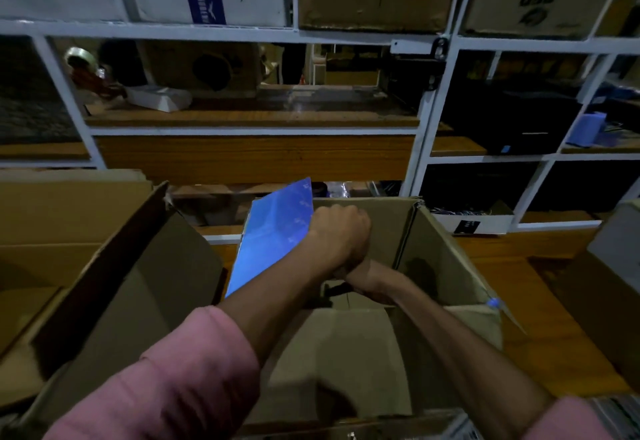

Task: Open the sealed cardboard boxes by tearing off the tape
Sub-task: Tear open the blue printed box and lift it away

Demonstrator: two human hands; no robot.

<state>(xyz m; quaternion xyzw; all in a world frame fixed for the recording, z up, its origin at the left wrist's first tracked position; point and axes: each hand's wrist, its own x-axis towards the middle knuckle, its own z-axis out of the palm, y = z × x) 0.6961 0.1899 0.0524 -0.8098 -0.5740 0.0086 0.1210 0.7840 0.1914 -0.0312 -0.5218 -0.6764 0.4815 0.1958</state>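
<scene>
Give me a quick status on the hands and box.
Left hand fisted on blue flap. Right hand low, grip hidden. Cardboard box open.

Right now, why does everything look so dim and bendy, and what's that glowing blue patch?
Head view: the light is dim and uneven; the blue flap of the cardboard box catches glare; the wide lens bows the shelf rails; the pink sleeve and the left hand are motion-blurred.

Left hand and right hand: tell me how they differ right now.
The left hand is raised, closed on the edge of a blue sheet above the open cardboard box; the right hand sits lower, inside the box. The left hand shows its back fully; the right hand is largely hidden beneath the left wrist, so its grip is unclear. Both arms wear pushed-up pink sleeves.
</scene>
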